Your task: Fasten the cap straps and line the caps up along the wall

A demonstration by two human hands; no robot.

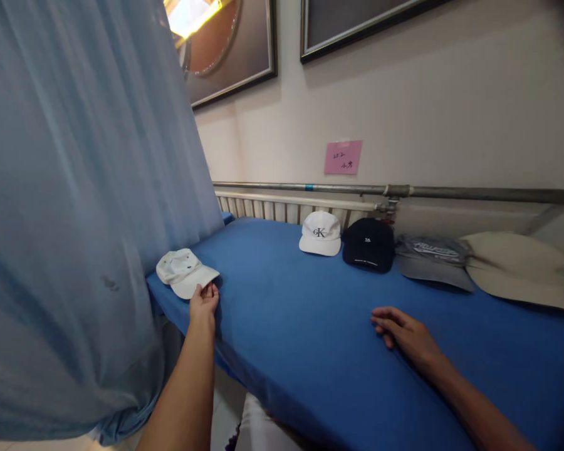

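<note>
At the left end of the blue-covered table (282,313), my left hand (205,298) pinches the brim of a white cap (181,269), thumb above and fingers partly hidden beneath. My right hand (399,332) hovers over the middle of the cloth with loosely curled fingers apart and nothing in them. Along the wall side sit a white cap with black letters (320,232), a black cap (368,244), a grey cap with white lettering (433,258) and a beige cap (521,266) at the far right.
A blue curtain (75,219) hangs on the left, beside the white cap. Behind the table run a metal pipe (348,188) and a radiator (263,208). A pink note (343,157) and framed pictures are on the wall.
</note>
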